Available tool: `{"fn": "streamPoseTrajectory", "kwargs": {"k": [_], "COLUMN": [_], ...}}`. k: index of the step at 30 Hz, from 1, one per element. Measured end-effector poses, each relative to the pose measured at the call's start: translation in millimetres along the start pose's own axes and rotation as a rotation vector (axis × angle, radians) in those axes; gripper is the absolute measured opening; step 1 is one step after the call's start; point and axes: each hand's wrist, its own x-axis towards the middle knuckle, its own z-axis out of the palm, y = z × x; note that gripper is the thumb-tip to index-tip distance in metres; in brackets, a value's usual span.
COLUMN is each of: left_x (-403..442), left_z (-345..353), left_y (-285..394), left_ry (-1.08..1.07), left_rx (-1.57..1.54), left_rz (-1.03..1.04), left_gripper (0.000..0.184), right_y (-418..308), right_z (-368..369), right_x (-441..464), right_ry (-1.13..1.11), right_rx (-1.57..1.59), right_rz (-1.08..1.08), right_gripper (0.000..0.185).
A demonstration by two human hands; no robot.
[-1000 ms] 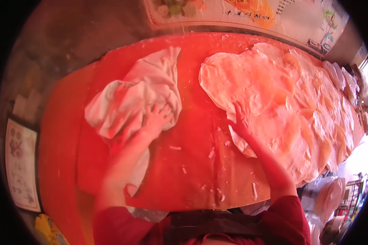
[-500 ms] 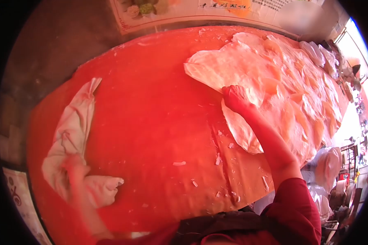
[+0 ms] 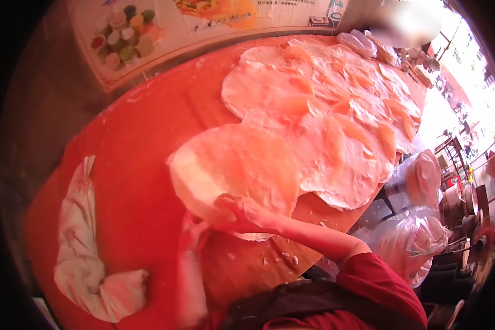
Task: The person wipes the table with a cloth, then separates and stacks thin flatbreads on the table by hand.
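A thin, pale, round dough sheet (image 3: 247, 159) lies at the near left end of several overlapping dough sheets (image 3: 335, 121) on the red table (image 3: 132, 165). My right hand (image 3: 239, 213) is closed on its near edge, with the fingers partly hidden by the hand itself. Close beside it, my left hand (image 3: 194, 226) is at the same edge, fingers drawn together on the sheet and somewhat blurred. The left side of the sheet looks lifted or folded. Off to the left, a crumpled whitish cloth (image 3: 80, 247) lies untouched by either hand.
Small dough scraps (image 3: 286, 257) are scattered along the near table edge. Plastic bags (image 3: 407, 239) stand beyond the right edge, and more bags (image 3: 360, 43) sit at the far corner. A printed poster (image 3: 165, 41) runs along the back.
My left hand has left the cloth and come right to the dough sheet. My right hand is now at the near sheet's edge, beside the left. The camera view has shifted right.
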Motion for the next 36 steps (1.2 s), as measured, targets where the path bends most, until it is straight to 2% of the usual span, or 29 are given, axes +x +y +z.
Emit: {"fn": "streamPoseTrajectory", "kwargs": {"k": [2,3,4,6,8,9,10,12,14,15,16,17,19,20,23,26,27,29,31,32,34,35,36], "left_x": [13,20,22,15,9,4,-1,-13,-17,-18,-25,-34,-32,-37,-65,-77,-82,-90,-85,-83,-79,-78,-76], "left_z": [-38,-56,-76,-24,-4,-4,-9,-21,-58,-74,-83,-89,-96,-94,-67,-63,-54,-35,-61,-69,-39,-28,-31], "left_y": [-35,-57,-80,-69,-49,-42,-40,-39,-60,-65,-59,-50,-46,-39,-1,10,17,29,9,2,8,10,8], "left_ry": [0.109,0.116,0.131,0.343,0.493,0.555,0.493,0.357,0.328,0.310,0.176,0.043,0.167,0.239,0.498,0.466,0.412,0.295,0.087,-0.018,0.276,0.419,0.443], "left_rx": [-0.080,-0.147,-0.214,-0.226,-0.166,-0.201,-0.258,-0.371,-0.294,-0.253,-0.233,-0.211,-0.374,-0.351,-0.259,-0.107,-0.250,-0.526,-0.605,-0.644,-0.471,-0.379,-0.210], "left_rz": [0.024,0.115,0.210,0.393,0.240,0.111,0.160,0.245,0.281,0.297,0.296,0.296,0.121,0.107,0.046,0.078,0.089,0.099,0.113,0.112,0.249,0.319,0.317], "left_gripper": [0.038,0.035,0.032,0.030,0.033,0.035,0.034,0.030,0.029,0.028,0.029,0.031,0.033,0.032,0.032,0.036,0.037,0.039,0.043,0.044,0.047,0.048,0.050], "right_y": [32,26,17,5,42,42,41,40,28,-10,-39,-60,-107,-135,-201,-208,-205,-164,-105,-96,-71,-65,-60], "right_z": [15,26,27,37,34,15,-13,-86,-160,-188,-204,-224,-243,-245,-219,-173,-164,-119,-49,-10,12,9,2], "right_x": [4,9,5,7,19,26,35,51,66,72,72,75,77,77,71,68,66,60,44,38,16,13,10], "right_ry": [0.050,0.058,0.156,0.232,0.025,-0.133,-0.281,-0.332,-0.373,-0.351,-0.175,-0.129,-0.036,0.006,0.131,0.205,0.220,0.072,-0.223,-0.461,-0.538,-0.456,-0.374], "right_rx": [-0.598,-0.890,-0.782,-0.713,-0.911,-0.765,-0.615,-0.394,-0.175,-0.275,-0.083,-0.226,-0.312,-0.377,-0.523,-0.623,-0.656,-0.867,-0.996,-1.168,-0.610,-0.672,-0.728], "right_rz": [0.091,0.123,0.049,0.003,0.226,0.154,0.088,-0.029,-0.129,-0.120,0.150,0.111,0.136,0.149,0.125,0.040,-0.009,-0.119,-0.216,-0.044,-0.150,0.026,0.202], "right_gripper": [0.043,0.041,0.043,0.042,0.037,0.030,0.023,0.016,0.013,0.015,0.011,0.011,0.013,0.013,0.016,0.017,0.018,0.020,0.025,0.030,0.044,0.049,0.054]}}
